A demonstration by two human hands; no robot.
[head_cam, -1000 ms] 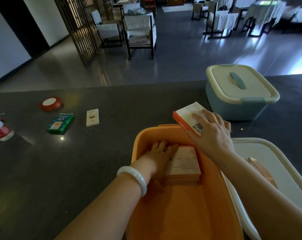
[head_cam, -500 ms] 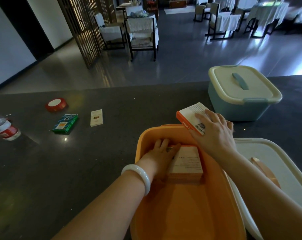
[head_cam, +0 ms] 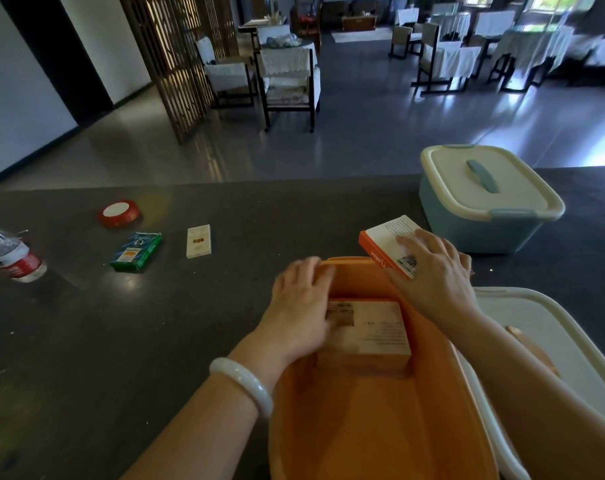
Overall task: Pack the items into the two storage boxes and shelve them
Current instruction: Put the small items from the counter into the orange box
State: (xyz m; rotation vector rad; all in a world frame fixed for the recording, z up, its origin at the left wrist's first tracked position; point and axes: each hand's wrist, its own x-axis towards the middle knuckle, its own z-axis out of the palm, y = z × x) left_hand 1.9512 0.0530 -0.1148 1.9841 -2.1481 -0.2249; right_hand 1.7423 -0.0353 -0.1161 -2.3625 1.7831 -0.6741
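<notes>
Your right hand [head_cam: 436, 271] grips an orange-and-white box [head_cam: 391, 244] over the far right corner of the open orange bin [head_cam: 380, 427]. Your left hand [head_cam: 301, 306], blurred, lies with fingers straight over the bin's far rim, beside a box [head_cam: 373, 330] lying inside. The blue bin [head_cam: 484, 199] stands lidded behind.

Both forearms reach forward from the near edge of the table. The left hand [head_cam: 299, 306] has its palm down and its fingers relaxed and a little spread; it is blurred, so I cannot tell if the fingertips touch anything. The left wrist wears 1 white bangle [head_cam: 242, 384]. The right hand [head_cam: 436, 275] lies further forward and to the right, its fingers curled over the top of what it holds.
</notes>
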